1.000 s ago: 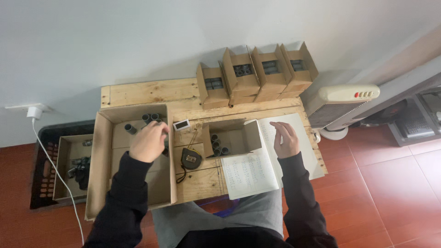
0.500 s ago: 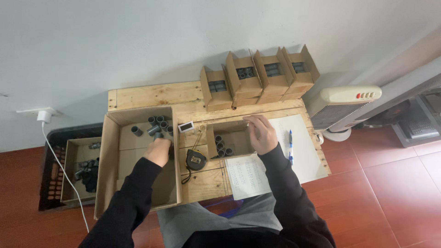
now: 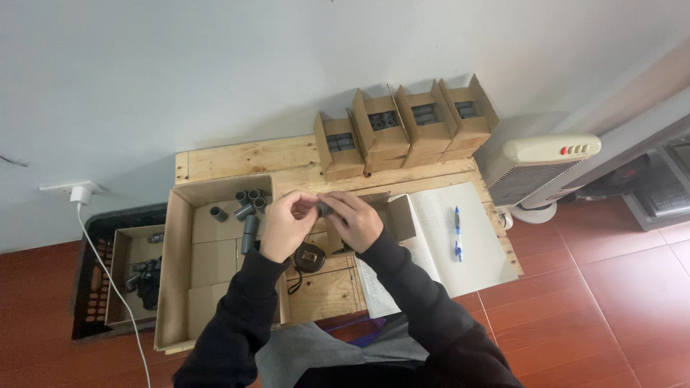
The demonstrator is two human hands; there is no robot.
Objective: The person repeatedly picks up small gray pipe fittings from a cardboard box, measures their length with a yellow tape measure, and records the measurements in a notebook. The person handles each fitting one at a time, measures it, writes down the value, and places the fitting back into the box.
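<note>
Where the two hands meet above the wooden table [image 3: 237,159], a small dark grey tube fitting [image 3: 325,209] is pinched between them. Left hand [image 3: 286,224]: fingers curled, thumb and fingertips closed toward the fitting's left end. Right hand [image 3: 354,218]: fingers bent and closed over the fitting's right end, hiding most of it. Directly below the hands, a round black tape measure [image 3: 310,256] lies on the table. To the left, a large open cardboard box [image 3: 180,287] holds a cluster of loose grey tube pieces [image 3: 246,200] near its far wall. To the right, an open notebook [image 3: 471,251] carries a blue pen [image 3: 456,232]. Along the table's far edge, against the wall, stands a row of four small cardboard boxes [image 3: 402,129] with dark parts inside. On the floor at far left, a black crate [image 3: 85,287] contains another carton; at right stands a white heater [image 3: 539,165].
</note>
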